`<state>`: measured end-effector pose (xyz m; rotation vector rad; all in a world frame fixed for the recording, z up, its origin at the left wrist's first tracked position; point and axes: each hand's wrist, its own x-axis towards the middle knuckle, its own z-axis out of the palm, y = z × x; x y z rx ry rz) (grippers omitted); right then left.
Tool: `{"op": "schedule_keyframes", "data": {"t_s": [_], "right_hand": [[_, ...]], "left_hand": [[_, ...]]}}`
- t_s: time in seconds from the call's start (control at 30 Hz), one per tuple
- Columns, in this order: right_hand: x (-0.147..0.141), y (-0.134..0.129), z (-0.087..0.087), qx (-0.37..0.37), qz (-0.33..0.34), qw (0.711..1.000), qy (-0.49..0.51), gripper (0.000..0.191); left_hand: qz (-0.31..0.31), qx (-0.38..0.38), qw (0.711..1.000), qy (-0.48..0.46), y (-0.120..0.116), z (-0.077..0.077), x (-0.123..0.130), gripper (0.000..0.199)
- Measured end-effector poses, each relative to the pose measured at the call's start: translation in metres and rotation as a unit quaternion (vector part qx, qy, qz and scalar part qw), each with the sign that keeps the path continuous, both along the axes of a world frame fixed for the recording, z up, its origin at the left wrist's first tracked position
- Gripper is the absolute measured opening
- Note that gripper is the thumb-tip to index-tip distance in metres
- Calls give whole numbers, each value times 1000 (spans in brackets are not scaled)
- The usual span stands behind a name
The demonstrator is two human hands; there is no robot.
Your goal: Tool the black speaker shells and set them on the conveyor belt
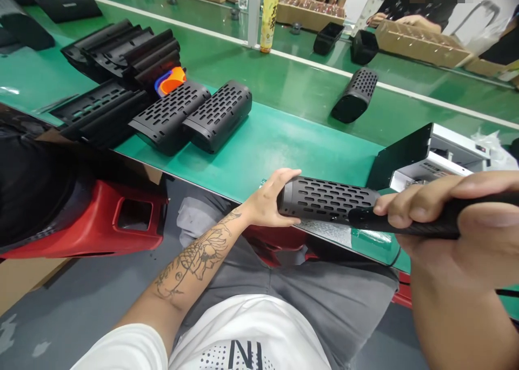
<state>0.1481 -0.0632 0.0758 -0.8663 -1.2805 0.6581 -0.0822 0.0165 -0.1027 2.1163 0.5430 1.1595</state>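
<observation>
A black speaker-like housing with slotted holes lies along the near edge of the green table. My left hand grips its left end, thumb and fingers on opposite sides. In my right hand is a long black tool, apparently an electric screwdriver, held level. Its narrow front end reaches the lower right side of the housing; whether the tip touches a screw cannot be made out. The housing's right end is partly hidden behind my right fingers.
Two similar slotted housings stand left of centre, beside stacked black shells and an orange-and-blue roll. A black-and-white device stands at right. Behind are another housing, a yellow bottle, cardboard boxes and co-workers.
</observation>
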Motion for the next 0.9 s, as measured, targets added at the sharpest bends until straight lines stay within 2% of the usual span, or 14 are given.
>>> {"op": "schedule_keyframes", "data": {"t_s": [0.27, 0.47, 0.6, 0.73, 0.83, 0.9], "right_hand": [[7, 12, -7, -24, 80, 996, -35, 36], [12, 15, -14, -19, 162, 985, -49, 25], [10, 14, -14, -46, 167, 983, -59, 30], [1, 6, -12, -67, 169, 981, -71, 27], [6, 2, -8, -56, 147, 985, -65, 27], [24, 5, -4, -48, 95, 994, -31, 32]], "left_hand": [[-5, -6, 1000, -4, 0, 4, 2, 113], [5, -27, 999, 21, -2, 8, 1, 111], [12, -30, 999, 30, -3, 10, 0, 111], [12, -17, 999, 43, -2, 13, -2, 109], [15, -11, 999, 48, -2, 16, -1, 108], [18, -9, 998, 53, -3, 16, 2, 108]]}}
